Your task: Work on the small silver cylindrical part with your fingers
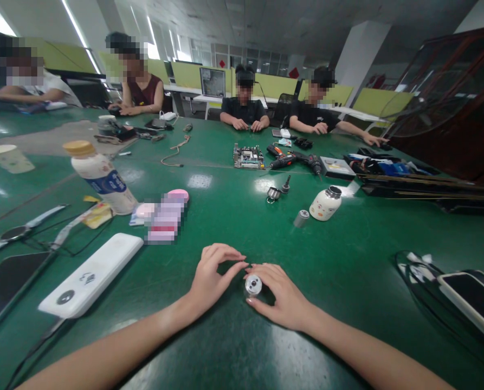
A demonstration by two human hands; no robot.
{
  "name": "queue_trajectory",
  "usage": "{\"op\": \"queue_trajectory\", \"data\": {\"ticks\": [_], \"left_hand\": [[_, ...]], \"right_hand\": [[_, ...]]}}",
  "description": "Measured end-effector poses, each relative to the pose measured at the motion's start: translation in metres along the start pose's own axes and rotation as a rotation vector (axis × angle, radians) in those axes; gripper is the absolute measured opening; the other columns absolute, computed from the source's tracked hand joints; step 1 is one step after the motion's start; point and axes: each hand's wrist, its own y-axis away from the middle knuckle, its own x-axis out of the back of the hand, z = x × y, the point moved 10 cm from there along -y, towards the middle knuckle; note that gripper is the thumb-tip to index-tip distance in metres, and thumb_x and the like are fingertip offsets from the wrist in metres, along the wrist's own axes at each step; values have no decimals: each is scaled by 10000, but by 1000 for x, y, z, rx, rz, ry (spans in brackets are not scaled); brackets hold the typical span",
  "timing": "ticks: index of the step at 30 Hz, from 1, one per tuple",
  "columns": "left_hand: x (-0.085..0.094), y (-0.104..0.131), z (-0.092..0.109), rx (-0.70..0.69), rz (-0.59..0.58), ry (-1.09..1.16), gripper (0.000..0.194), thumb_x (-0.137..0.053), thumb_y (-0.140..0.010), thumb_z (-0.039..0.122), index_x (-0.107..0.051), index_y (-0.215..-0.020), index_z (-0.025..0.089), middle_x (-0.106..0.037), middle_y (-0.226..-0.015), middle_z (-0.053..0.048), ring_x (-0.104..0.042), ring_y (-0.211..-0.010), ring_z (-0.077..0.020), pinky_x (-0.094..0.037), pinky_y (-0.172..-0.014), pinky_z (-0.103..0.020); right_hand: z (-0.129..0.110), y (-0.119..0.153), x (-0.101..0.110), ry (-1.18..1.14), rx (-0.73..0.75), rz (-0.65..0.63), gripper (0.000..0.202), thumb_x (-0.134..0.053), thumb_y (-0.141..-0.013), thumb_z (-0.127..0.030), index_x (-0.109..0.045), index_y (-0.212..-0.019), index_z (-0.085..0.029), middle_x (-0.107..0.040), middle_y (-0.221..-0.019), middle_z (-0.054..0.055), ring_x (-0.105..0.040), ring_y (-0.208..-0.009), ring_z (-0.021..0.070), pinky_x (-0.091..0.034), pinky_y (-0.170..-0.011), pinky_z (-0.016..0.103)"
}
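My right hand [284, 298] curls around a small silver cylinder [253, 285], which looks like a little electric motor, its round end facing up. The thumb is on the near side of the cylinder and the fingers on the far side. Just left of it, my left hand [213, 273] is bent inward with a narrow gap between thumb and forefinger. Its fingertips almost meet those of my right hand; whether anything tiny lies between them I cannot make out. Farther off stands a second silver cylinder [301, 218], beside a lidless white bottle [326, 203].
A metal cup-like part [273, 195] lies beyond the cylinders. Cordless drills [284, 160] and a circuit board [247, 156] are farther back. On the left are a white power bank [91, 276] and a drink bottle [103, 181]; phones [471, 298] lie right. Several people sit around the table.
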Motion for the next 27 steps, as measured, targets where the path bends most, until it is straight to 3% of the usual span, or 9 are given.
{"op": "queue_trajectory", "data": {"ticks": [3, 9, 16, 20, 22, 25, 27], "left_hand": [[9, 5, 23, -87, 82, 147, 105, -738, -839, 227, -657, -904, 216, -728, -836, -27, -658, -872, -195, -514, -808, -348], [1, 10, 43, -125, 0, 230, 166, -747, -823, 162, -629, -924, 218, -723, -821, -19, -662, -855, -179, -536, -776, -313], [-5, 11, 45, -156, -75, 193, 166, -659, -848, 111, -618, -973, 214, -714, -888, -48, -667, -890, -191, -540, -806, -337], [-12, 17, 48, -179, -159, 196, 398, -573, -855, 73, -548, -1221, 230, -683, -1096, -85, -628, -1064, -215, -513, -920, -377], [-17, 19, 44, -153, -194, 180, 512, -631, -833, 128, -468, -1308, 229, -639, -1214, -110, -584, -1153, -246, -483, -983, -420], [-25, 21, 30, -72, -243, 111, 697, -780, -743, 267, -412, -1333, 225, -584, -1282, -137, -544, -1189, -293, -466, -997, -466], [-30, 21, 21, -16, -279, 58, 723, -805, -718, 309, -422, -1323, 217, -576, -1266, -142, -539, -1172, -304, -471, -975, -480]], "right_hand": [[-1, 0, -1, -2, 19, -2, 375, -671, -861, -296, -578, -1213, -202, -673, -1228, 104, -594, -1185, 255, -441, -1026, 455], [-1, 1, -1, 10, 40, 29, 375, -650, -876, -296, -572, -1230, -198, -666, -1243, 125, -600, -1187, 262, -448, -1025, 473], [0, 2, -1, -9, 43, 43, 382, -661, -864, -290, -571, -1226, -208, -669, -1240, 117, -601, -1181, 259, -445, -1026, 472], [0, 0, -2, -19, 42, 25, 407, -643, -854, -259, -545, -1246, -209, -664, -1234, 115, -598, -1174, 256, -447, -1014, 459], [-1, 0, -2, -39, 41, 6, 425, -642, -819, -233, -546, -1232, -215, -657, -1228, 106, -593, -1168, 258, -442, -1013, 451], [2, 2, 4, -126, 9, 12, 550, -638, -724, -186, -516, -1259, -218, -630, -1251, 106, -572, -1178, 275, -429, -1024, 458], [9, 3, 11, -238, -34, 55, 579, -608, -724, -175, -486, -1289, -215, -620, -1253, 109, -565, -1181, 271, -430, -1026, 454]]}}
